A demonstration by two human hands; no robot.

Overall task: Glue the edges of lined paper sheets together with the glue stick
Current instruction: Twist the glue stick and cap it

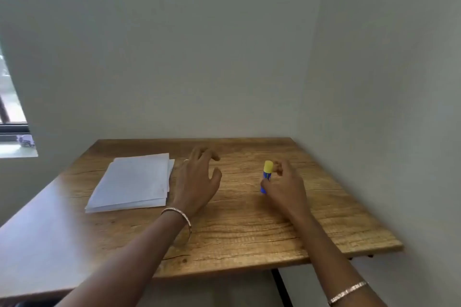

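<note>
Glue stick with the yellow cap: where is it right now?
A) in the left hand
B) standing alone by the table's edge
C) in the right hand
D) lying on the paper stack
C: the right hand curls its fingers round the glue stick, away from the paper stack; the left hand holds nothing.

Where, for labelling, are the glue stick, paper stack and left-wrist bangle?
glue stick (266, 176), head view, blue barrel under the yellow cap.
paper stack (132, 180), head view, middle of the top sheet.
bangle (179, 212), head view, top of the band.
</note>
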